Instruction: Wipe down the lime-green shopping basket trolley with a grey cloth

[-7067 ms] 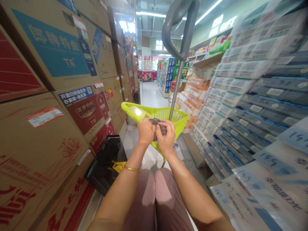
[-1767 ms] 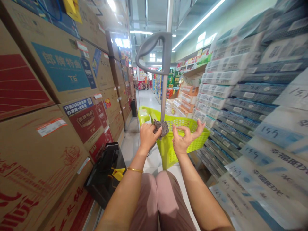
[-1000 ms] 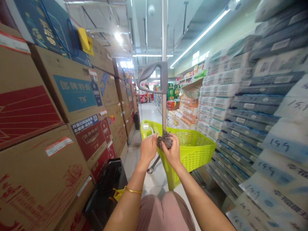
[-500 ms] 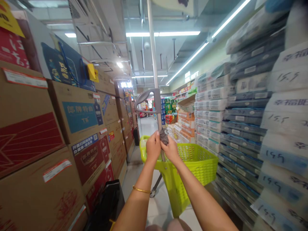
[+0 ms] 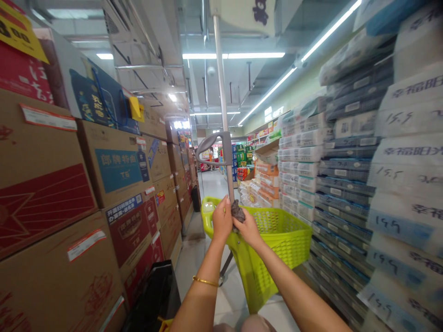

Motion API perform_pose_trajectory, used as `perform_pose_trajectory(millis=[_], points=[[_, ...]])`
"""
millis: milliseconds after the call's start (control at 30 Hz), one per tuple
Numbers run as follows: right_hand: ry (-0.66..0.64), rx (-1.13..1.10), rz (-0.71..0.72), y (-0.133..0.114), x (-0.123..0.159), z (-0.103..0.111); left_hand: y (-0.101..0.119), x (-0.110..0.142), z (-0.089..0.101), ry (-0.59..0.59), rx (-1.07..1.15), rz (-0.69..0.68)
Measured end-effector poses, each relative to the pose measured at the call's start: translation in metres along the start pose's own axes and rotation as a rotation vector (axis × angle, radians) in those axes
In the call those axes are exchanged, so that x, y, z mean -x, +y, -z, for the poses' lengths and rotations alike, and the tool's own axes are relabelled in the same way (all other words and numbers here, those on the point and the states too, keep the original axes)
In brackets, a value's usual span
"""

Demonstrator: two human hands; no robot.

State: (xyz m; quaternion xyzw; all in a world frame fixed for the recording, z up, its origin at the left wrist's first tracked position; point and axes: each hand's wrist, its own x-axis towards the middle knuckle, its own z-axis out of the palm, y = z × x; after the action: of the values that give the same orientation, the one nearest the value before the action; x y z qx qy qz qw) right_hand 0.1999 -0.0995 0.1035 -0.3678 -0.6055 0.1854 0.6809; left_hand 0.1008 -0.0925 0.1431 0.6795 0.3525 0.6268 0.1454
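Observation:
A metal pole (image 5: 220, 74) rises upright from a lime-green shopping basket cart (image 5: 284, 244). Its grey loop handle (image 5: 212, 150) sits partway up. My left hand (image 5: 222, 219), above a gold bangle (image 5: 205, 281), is closed around the lower pole from the left, with the thumb pointing up. A crumpled dark grey cloth (image 5: 237, 211) is pressed against the pole on the right, and my right hand (image 5: 247, 227) is closed on it. The fingertips of both hands are hidden behind the pole and cloth.
Stacked cartons (image 5: 117, 170) line the left side, with a black bag (image 5: 152, 295) at their foot. Wrapped paper packs (image 5: 342, 184) are piled high on the right. A white sign panel (image 5: 245, 16) tops the pole. Tiled floor (image 5: 212, 182) runs down the aisle.
Both hands and the cloth have slid a little lower along the pole, nearer the basket's rim. The view has tilted slightly upward, showing more of the sign panel.

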Motion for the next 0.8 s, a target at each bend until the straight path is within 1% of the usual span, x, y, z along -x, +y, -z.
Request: perform_pose_trajectory(millis=[100,200,267,333,467,667,800], points=[[0.05,0.049,0.039,-0.032,-0.037,-0.004,0.0,-0.001,-0.002,0.025,0.035,0.051],[0.104,-0.011,0.137,-0.06,-0.077,-0.007,-0.002,0.0,-0.008,0.064,0.078,0.13],[0.136,-0.003,0.184,-0.07,-0.095,-0.009,-0.003,0.002,-0.013,0.075,0.113,0.14],[0.149,0.057,0.217,-0.071,-0.101,-0.01,-0.004,0.005,-0.016,0.043,0.117,0.14],[0.069,0.049,0.207,-0.061,-0.088,-0.008,-0.008,0.011,-0.015,-0.006,0.087,0.149],[0.046,0.087,0.121,-0.037,-0.056,-0.004,-0.018,0.012,-0.007,0.063,0.079,0.2],[-0.005,0.07,0.042,-0.013,-0.027,-0.003,-0.023,0.014,-0.007,0.06,0.105,0.213]])
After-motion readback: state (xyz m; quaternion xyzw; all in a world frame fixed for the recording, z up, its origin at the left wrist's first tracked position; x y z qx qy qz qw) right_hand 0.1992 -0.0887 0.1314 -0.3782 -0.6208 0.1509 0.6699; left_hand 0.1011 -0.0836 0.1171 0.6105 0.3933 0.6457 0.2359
